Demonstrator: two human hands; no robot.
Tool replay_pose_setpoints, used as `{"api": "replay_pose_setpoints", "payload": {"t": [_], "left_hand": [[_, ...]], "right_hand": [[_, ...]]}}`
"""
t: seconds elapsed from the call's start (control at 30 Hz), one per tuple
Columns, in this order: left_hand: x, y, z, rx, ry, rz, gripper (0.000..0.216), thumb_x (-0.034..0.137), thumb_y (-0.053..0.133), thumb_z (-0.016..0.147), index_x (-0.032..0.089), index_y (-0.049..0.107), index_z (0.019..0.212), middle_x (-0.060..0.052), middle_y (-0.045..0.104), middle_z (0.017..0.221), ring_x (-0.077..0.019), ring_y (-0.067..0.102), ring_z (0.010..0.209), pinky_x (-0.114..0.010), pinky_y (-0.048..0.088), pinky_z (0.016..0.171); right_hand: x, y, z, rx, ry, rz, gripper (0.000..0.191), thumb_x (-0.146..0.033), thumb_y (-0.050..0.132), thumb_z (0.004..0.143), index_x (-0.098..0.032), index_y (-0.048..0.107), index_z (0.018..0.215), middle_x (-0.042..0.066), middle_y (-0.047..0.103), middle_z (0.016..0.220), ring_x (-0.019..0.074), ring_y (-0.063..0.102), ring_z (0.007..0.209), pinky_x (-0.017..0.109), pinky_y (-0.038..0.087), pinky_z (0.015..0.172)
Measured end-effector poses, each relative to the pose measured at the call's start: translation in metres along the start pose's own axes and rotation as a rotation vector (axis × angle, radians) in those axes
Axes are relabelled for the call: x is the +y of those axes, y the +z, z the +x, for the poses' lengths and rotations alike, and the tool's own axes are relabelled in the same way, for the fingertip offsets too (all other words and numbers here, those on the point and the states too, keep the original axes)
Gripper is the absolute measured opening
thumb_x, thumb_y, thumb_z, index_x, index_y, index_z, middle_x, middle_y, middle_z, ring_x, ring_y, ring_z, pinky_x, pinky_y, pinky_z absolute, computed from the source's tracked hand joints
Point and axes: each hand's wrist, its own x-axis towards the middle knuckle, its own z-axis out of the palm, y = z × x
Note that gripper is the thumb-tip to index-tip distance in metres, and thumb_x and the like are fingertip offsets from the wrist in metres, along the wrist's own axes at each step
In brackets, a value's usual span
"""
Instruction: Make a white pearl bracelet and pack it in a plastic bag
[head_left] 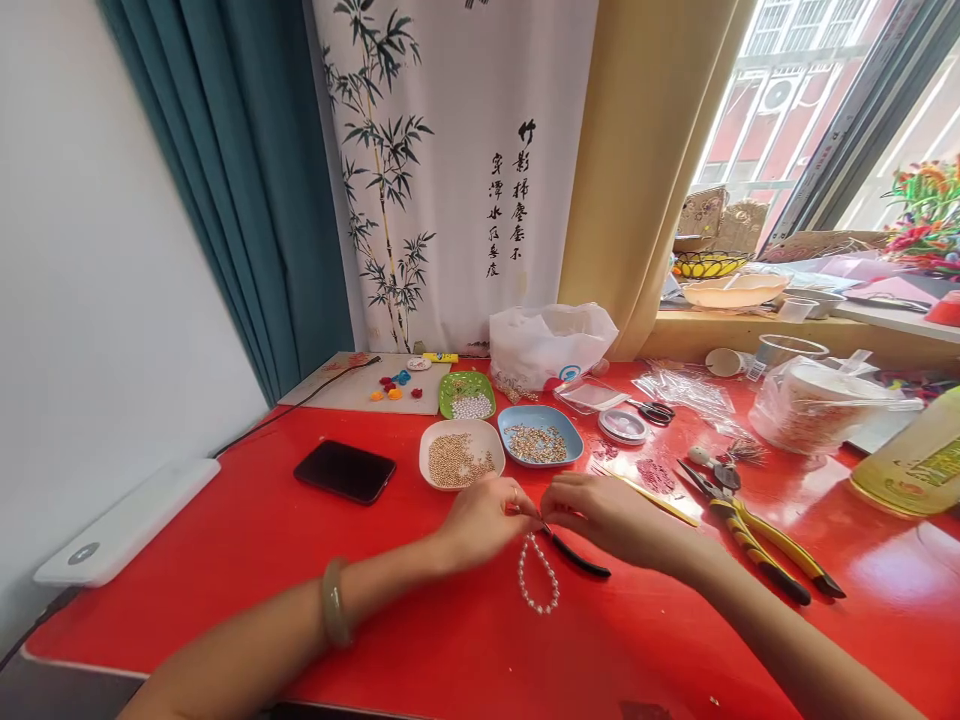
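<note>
My left hand (487, 518) and my right hand (600, 512) meet fingertip to fingertip over the red table (225, 540). Both pinch the top of a loop of white pearl beads (540, 578), which hangs down onto the table. A small black-handled tool (576, 558) lies slanted under my right hand; whether that hand grips it I cannot tell. A green bangle (334, 604) sits on my left wrist. Just beyond my hands stand a white dish of gold beads (460, 455) and a blue dish of beads (540, 437).
A black phone (344, 471) lies to the left, a white flat device (127, 520) at the table's left edge. Yellow-handled pliers (757, 535) lie at right. Farther back are a green bead tray (466, 395), scissors (654, 410), a cord spool (622, 426), plastic bags and containers.
</note>
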Motion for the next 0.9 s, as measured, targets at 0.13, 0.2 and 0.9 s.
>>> {"api": "replay_pose_setpoints", "payload": {"t": [0.13, 0.2, 0.9], "left_hand": [[-0.004, 0.003, 0.002, -0.047, -0.104, -0.11, 0.014, 0.025, 0.057, 0.069, 0.018, 0.069, 0.074, -0.003, 0.066, 0.075, -0.0162, 0.055, 0.071, -0.027, 0.039, 0.068], [-0.006, 0.004, 0.003, -0.015, -0.089, -0.092, 0.014, 0.025, 0.057, 0.069, 0.017, 0.068, 0.072, -0.004, 0.066, 0.077, -0.0162, 0.055, 0.071, -0.026, 0.039, 0.068], [-0.01, 0.004, 0.004, 0.056, -0.136, 0.08, 0.016, 0.025, 0.054, 0.068, 0.019, 0.068, 0.074, -0.004, 0.068, 0.076, -0.0175, 0.057, 0.068, -0.028, 0.039, 0.064]], "right_hand": [[0.032, -0.009, 0.034, 0.119, 0.155, -0.121, 0.017, -0.015, 0.044, 0.082, -0.017, 0.062, 0.082, 0.004, 0.065, 0.081, 0.0135, 0.056, 0.071, 0.022, 0.038, 0.061], [0.051, -0.006, 0.055, 0.091, 0.179, -0.229, 0.019, -0.014, 0.044, 0.08, -0.016, 0.063, 0.085, 0.006, 0.066, 0.086, 0.015, 0.058, 0.075, 0.022, 0.038, 0.063], [0.059, 0.017, 0.12, -0.19, 0.018, -0.581, 0.021, -0.003, 0.048, 0.076, -0.009, 0.067, 0.081, 0.016, 0.068, 0.088, 0.0229, 0.063, 0.084, 0.028, 0.044, 0.067]]}}
